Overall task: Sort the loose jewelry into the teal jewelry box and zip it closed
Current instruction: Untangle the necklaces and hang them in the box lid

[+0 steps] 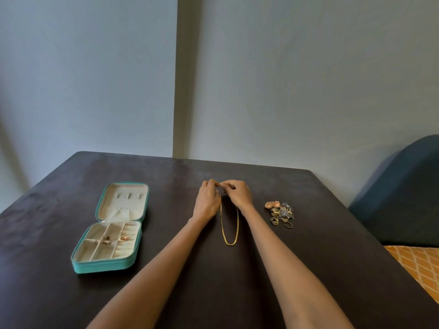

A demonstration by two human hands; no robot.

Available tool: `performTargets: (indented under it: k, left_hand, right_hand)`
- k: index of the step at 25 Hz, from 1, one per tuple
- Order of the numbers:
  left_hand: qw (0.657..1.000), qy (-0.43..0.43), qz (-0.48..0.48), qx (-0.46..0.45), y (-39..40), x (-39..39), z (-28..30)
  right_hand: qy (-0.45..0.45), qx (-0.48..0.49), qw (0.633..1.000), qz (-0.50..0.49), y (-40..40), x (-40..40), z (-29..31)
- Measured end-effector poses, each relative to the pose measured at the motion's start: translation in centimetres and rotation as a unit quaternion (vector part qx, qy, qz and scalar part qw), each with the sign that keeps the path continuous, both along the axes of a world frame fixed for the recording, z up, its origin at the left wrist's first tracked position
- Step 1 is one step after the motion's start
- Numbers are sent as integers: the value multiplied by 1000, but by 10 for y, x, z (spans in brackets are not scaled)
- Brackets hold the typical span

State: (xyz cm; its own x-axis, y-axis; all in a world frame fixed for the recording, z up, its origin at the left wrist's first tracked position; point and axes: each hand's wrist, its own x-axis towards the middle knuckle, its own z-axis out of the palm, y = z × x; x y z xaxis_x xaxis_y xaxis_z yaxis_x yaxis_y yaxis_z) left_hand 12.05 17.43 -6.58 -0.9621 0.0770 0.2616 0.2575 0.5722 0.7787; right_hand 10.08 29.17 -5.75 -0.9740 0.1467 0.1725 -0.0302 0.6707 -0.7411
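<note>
Hands at the middle of the dark table (261, 269), working a gold chain necklace (229, 230). Left hand (207, 201) and right hand (238, 194) meet fingertip to fingertip toward the far edge, each pinching one end of the chain; the clasp itself is too small to make out. The loop trails back from the fingers toward the near edge and lies between the forearms, its bottom bend resting on the tabletop. Holding both ends together this way is probably meant either to fasten the clasp or to keep the chain from tangling before it is stowed.

Teal jewelry box (109, 267) sits toward the left edge, unzipped and opened flat, lid (123, 201) on the far side, so that the divided tray faces up for sorting. A few small gold pieces (114, 239) already lie in the middle compartments; the rest look bare.

Pile of loose jewelry (280, 213), rings and earrings, lies heaped just right of the right wrist, well apart from the box. Judged by that pile, sorting is at an early stage and zipping is not yet due.
</note>
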Motion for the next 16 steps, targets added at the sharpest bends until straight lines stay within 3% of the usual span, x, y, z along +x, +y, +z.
performTargets:
  k: [3, 9, 16]
  left_hand:
    - [1000, 11, -15, -23, -2, -14, -1]
    - [997, 12, -32, -67, -1, -18, -1]
    - [980, -8, -36, -197, 4, -24, 6]
  right_hand:
    - [1, 15, 1000, 10, 2, -12, -2]
    - [60, -115, 991, -14, 15, 35, -3]
    - [32, 26, 997, 73, 17, 104, 2]
